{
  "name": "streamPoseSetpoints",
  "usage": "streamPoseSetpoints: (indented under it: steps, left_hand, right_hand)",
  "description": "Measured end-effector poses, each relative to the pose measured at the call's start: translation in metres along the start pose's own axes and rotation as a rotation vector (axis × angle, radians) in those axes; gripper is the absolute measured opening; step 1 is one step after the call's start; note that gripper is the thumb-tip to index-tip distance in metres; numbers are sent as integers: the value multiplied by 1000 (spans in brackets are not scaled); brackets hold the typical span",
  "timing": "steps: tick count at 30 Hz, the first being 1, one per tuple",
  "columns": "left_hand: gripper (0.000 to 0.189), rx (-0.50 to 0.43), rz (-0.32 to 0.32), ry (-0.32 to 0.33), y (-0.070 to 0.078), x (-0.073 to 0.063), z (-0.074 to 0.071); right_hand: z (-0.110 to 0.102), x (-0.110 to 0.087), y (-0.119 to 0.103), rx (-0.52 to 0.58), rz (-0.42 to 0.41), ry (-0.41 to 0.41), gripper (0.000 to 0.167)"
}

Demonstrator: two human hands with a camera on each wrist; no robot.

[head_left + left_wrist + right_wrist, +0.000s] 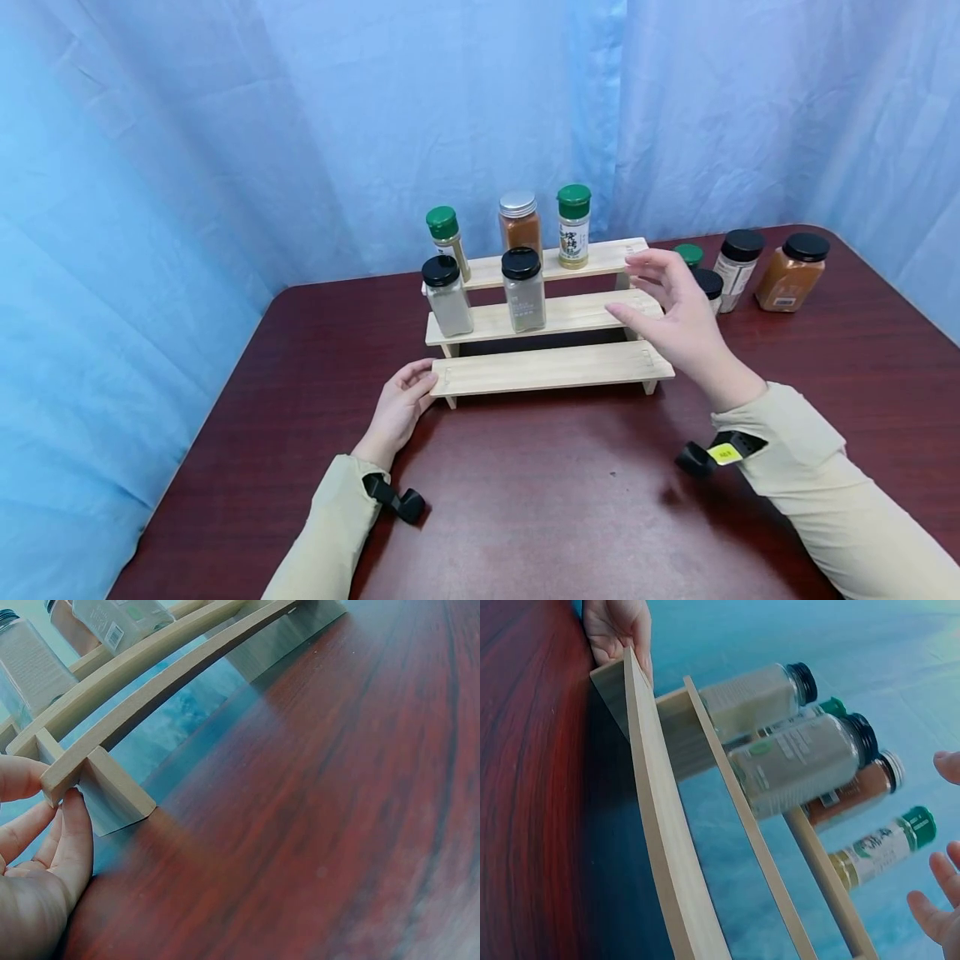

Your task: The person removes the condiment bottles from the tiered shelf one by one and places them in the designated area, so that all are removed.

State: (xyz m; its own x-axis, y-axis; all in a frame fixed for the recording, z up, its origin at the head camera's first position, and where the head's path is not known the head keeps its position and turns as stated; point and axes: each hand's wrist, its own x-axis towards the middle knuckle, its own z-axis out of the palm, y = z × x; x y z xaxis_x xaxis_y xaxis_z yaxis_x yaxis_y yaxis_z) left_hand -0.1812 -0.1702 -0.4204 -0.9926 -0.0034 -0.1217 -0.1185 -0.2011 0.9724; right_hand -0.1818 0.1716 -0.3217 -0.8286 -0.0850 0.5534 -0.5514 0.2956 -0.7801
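Rack (pixel 558 367) and jars (pixel 790 279) on table (pixel 525 500)

The rack (pixel 551 367) is smooth, matt wood; the tabletop (pixel 540 492), glossy.

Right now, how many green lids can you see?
3: a left green lid and a right green lid above the top shelf, and a third green lid just beyond the right hand. Others could be hidden there.

The green-capped jar (pixel 574 228) bears large characters, apparently "烧烤".
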Motion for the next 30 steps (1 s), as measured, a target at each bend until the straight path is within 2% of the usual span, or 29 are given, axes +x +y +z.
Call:
streamPoseSetpoints:
  steps: [5, 13, 21, 30]
  left_hand:
    - [36, -16, -27, 17, 2, 1, 1]
    - [36, -5, -19, 1, -1, 3, 0]
    - [37, 16, -36, 17, 0, 1, 0]
    - [39, 7, -34, 5, -1, 2, -1]
  right_hand:
    - [12, 3, -2, -17, 5, -41, 56]
    - [28, 7, -5, -11, 39, -105, 58]
    - [44, 15, -4, -4, 44, -177, 64]
    - [58, 21, -2, -49, 40, -196, 72]
